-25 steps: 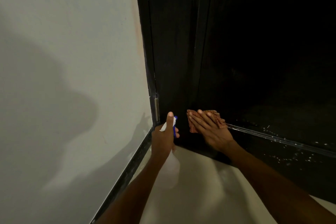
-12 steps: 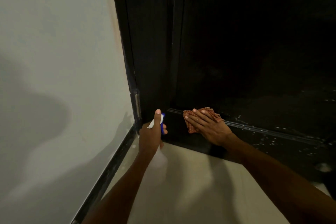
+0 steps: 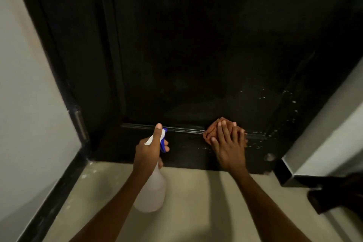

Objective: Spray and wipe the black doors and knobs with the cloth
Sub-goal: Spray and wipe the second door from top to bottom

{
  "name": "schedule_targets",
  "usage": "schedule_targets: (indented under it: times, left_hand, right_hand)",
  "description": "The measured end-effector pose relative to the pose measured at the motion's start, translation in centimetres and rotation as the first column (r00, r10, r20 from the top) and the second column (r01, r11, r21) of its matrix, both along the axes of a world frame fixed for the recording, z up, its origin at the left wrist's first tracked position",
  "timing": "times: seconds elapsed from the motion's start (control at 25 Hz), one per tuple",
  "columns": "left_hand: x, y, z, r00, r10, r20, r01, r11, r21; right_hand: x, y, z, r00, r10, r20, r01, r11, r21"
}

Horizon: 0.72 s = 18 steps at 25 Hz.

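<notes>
The right hand [image 3: 228, 146] lies flat with its fingers straight and spread, pressing a rust-coloured cloth [image 3: 211, 129] against the low part of the black door [image 3: 196, 55], right on the moulding ledge [image 3: 184, 128] that runs across the bottom panel. The cloth is bunched under the palm, its edges poking out above and to the left of the fingers. It looks soft and limp, the sort of thing that folds wherever it is pushed, so a flat palm over the middle is probably the best way to keep it from slipping out along the glossy paint.

The left hand [image 3: 149, 148] is wrapped round the neck of a spray bottle [image 3: 152, 190], thumb up along the white and blue head [image 3: 162, 139], nozzle aimed at the door just left of the cloth. The bottle is pale, translucent plastic, likely light and a bit squashy; the neck under the trigger seems the right place to grip it.

Further out, white droplets or specks [image 3: 284, 100] dot the door to the right of the cloth. A hinge [image 3: 80, 124] sits on the frame at the left, against the pale wall [image 3: 25, 84]. Below is a beige floor [image 3: 196, 202]. No knob is in sight from here.
</notes>
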<state>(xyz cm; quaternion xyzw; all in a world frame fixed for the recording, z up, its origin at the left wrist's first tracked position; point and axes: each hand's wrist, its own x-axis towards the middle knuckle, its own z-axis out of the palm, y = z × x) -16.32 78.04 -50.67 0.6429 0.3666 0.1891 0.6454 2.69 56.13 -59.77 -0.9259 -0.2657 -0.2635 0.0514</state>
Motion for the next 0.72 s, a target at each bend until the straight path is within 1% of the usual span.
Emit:
schedule_targets:
  times: [0.04,0.08,0.12,0.2,0.24,0.32,0.4,0.44,0.48,0.52,0.56,0.6,0.64,0.68,0.72]
  left_hand:
    - [0.5,-0.9,0.3,1.000,-0.021,-0.001,0.021,0.999,0.024]
    - [0.9,-1.6,0.9,0.999,-0.039,-0.007,0.039,0.998,0.052]
    - [1.1,-1.9,1.7,0.998,-0.055,-0.011,0.056,0.996,0.073]
    - [1.4,-2.5,3.3,0.995,-0.102,0.006,0.101,0.991,0.092]
    - [1.5,-2.2,4.0,0.993,-0.117,0.016,0.114,0.987,0.113]
    - [1.7,-1.5,5.4,0.989,-0.143,0.031,0.136,0.976,0.171]
    - [1.8,-0.5,6.7,0.985,-0.170,0.034,0.159,0.962,0.221]
    - [1.7,0.0,7.4,0.984,-0.175,0.027,0.163,0.958,0.238]
    - [1.5,0.5,7.8,0.984,-0.178,0.027,0.166,0.953,0.253]
    - [1.2,0.8,8.2,0.982,-0.185,0.032,0.170,0.948,0.268]
    - [0.9,1.3,8.5,0.980,-0.196,0.043,0.175,0.941,0.290]
    - [0.4,1.6,8.7,0.977,-0.206,0.059,0.179,0.935,0.307]
    - [0.2,2.0,8.9,0.975,-0.208,0.079,0.173,0.932,0.318]
    - [-0.1,2.2,9.2,0.974,-0.203,0.098,0.161,0.931,0.327]
    - [-0.2,2.4,9.5,0.974,-0.198,0.110,0.152,0.930,0.335]
  right_hand:
    - [-0.5,0.8,0.2,0.990,-0.110,-0.088,0.124,0.979,0.163]
    - [-0.8,1.9,0.5,0.963,-0.195,-0.186,0.248,0.911,0.329]
    - [-1.2,3.5,1.0,0.934,-0.220,-0.282,0.333,0.821,0.464]
    - [-1.8,5.9,2.3,0.898,-0.176,-0.404,0.413,0.653,0.634]
    - [-2.1,7.1,3.4,0.888,-0.133,-0.440,0.433,0.562,0.705]
    - [-2.8,9.0,6.2,0.863,-0.029,-0.505,0.486,0.325,0.811]
    - [-3.3,10.8,9.4,0.841,0.071,-0.536,0.530,0.091,0.843]
    - [-3.4,11.8,11.1,0.847,0.108,-0.520,0.522,0.005,0.853]
    - [-3.5,12.9,12.4,0.872,0.123,-0.474,0.481,-0.029,0.876]
    - [-3.6,14.0,13.3,0.905,0.119,-0.409,0.411,0.010,0.912]
    - [-3.7,15.1,13.5,0.939,0.099,-0.329,0.315,0.138,0.939]
    - [-3.7,16.0,12.7,0.973,0.077,-0.216,0.178,0.342,0.923]
    - [-3.7,16.3,11.2,0.995,0.090,-0.050,-0.012,0.590,0.808]
    - [-3.5,16.0,9.4,0.972,0.187,0.140,-0.233,0.796,0.559]
    - [-3.0,15.1,7.3,0.904,0.346,0.251,-0.402,0.889,0.219]
